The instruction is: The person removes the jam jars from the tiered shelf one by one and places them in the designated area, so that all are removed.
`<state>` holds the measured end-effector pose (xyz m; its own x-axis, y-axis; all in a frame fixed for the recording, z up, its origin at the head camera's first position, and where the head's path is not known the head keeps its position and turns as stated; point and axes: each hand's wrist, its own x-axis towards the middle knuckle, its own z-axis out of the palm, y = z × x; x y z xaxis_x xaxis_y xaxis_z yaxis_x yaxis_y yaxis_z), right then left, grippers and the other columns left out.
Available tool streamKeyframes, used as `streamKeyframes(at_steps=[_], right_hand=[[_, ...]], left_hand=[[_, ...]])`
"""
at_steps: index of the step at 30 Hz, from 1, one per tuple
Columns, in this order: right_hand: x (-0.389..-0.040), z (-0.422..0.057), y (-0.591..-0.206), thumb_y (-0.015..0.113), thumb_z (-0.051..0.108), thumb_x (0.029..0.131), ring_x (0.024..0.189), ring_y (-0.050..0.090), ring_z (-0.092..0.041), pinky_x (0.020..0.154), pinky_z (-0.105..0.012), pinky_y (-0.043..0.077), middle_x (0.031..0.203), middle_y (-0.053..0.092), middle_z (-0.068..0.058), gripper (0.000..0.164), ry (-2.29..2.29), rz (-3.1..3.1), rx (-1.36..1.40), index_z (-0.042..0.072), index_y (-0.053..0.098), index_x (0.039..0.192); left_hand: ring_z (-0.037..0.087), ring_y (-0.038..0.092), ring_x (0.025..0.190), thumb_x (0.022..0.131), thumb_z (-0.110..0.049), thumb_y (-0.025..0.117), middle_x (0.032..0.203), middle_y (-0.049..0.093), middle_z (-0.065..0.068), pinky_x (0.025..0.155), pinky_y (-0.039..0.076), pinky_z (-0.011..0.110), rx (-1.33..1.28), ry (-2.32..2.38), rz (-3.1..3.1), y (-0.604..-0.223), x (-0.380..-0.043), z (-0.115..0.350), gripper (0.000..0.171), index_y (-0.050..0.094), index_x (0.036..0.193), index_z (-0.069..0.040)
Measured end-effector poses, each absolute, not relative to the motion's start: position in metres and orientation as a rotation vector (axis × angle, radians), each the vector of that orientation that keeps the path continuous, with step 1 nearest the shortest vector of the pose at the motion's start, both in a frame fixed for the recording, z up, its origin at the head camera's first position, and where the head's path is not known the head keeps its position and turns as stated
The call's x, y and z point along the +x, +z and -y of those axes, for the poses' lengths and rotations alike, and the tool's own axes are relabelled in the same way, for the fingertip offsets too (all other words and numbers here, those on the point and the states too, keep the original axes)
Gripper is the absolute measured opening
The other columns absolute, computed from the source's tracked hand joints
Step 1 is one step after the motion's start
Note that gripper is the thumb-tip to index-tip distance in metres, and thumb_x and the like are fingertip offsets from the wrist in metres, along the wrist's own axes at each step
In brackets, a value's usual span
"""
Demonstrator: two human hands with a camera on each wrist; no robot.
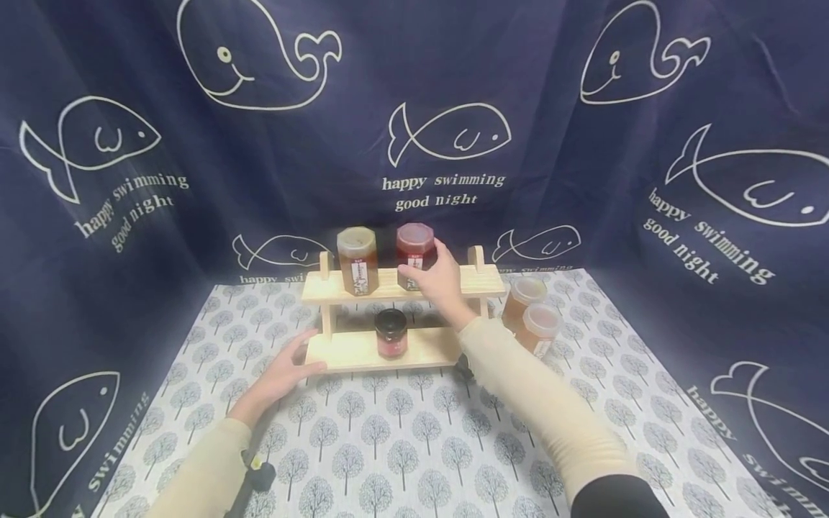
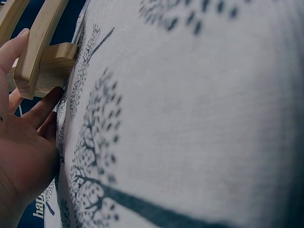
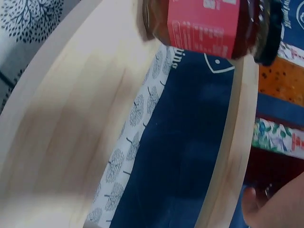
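Observation:
A two-tier wooden display shelf (image 1: 421,349) stands on the cloth. My left hand (image 1: 283,370) holds the left end of its lower board, with the thumb at the front corner; the left wrist view shows this thumb on the wood and the other fingers (image 2: 42,111) beside it, low over the cloth. On the upper board my right hand (image 1: 443,277) grips a jar of dark red contents (image 1: 411,248), thumb in front. A jar of amber contents (image 1: 358,262) sits to its left. Below them, a small jar with a black lid (image 1: 391,334) rests on the lower board.
Two more jars with pale lids, one behind (image 1: 523,296) and one in front (image 1: 540,327), stand on the tree-print cloth (image 1: 401,446) right of the shelf. A dark blue curtain (image 1: 363,151) with whales and fish hangs behind.

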<state>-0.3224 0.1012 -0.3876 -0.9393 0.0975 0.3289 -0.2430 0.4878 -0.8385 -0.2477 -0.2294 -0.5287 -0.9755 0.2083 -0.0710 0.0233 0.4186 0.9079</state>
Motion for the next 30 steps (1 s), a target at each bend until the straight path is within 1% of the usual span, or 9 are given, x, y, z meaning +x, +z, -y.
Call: streamKeyframes(at_steps=[8, 13, 18, 30], right_hand=[[-0.323, -0.086, -0.392, 0.090, 0.033, 0.074, 0.133, 0.048, -0.035, 0.115, -0.044, 0.037, 0.142, 0.051, -0.020, 0.096, 1.411, 2.330, 0.033, 0.000, 0.039, 0.149], [-0.328, -0.084, -0.396, 0.090, 0.032, 0.073, 0.131, 0.051, -0.033, 0.113, -0.042, 0.040, 0.138, 0.053, -0.018, 0.094, 1.383, 2.306, 0.002, 0.001, 0.041, 0.147], [-0.328, -0.084, -0.395, 0.089, 0.031, 0.072, 0.127, 0.054, -0.032, 0.110, -0.042, 0.043, 0.134, 0.056, -0.016, 0.090, 1.380, 2.281, 0.016, 0.002, 0.045, 0.144], [-0.332, -0.090, -0.398, 0.091, 0.036, 0.070, 0.116, 0.061, -0.028, 0.100, -0.041, 0.049, 0.125, 0.066, -0.012, 0.085, 1.362, 2.268, 0.016, 0.005, 0.052, 0.139]], left_hand=[[0.044, 0.019, 0.149, 0.085, -0.046, 0.078, 0.165, 0.021, 0.016, 0.115, 0.007, 0.073, 0.216, 1.596, -2.499, -0.530, -0.247, 0.230, 0.092, 0.030, 0.159, -0.021], [0.044, 0.017, 0.149, 0.085, -0.045, 0.078, 0.165, 0.020, 0.017, 0.114, 0.007, 0.073, 0.231, 1.600, -2.508, -0.528, -0.248, 0.230, 0.092, 0.030, 0.159, -0.019], [0.044, 0.016, 0.149, 0.085, -0.041, 0.079, 0.165, 0.019, 0.018, 0.114, 0.007, 0.074, 0.252, 1.619, -2.505, -0.529, -0.249, 0.230, 0.092, 0.030, 0.159, -0.017], [0.044, 0.016, 0.149, 0.085, -0.041, 0.079, 0.165, 0.019, 0.016, 0.113, 0.006, 0.075, 0.258, 1.625, -2.497, -0.531, -0.249, 0.230, 0.090, 0.031, 0.158, -0.019]])
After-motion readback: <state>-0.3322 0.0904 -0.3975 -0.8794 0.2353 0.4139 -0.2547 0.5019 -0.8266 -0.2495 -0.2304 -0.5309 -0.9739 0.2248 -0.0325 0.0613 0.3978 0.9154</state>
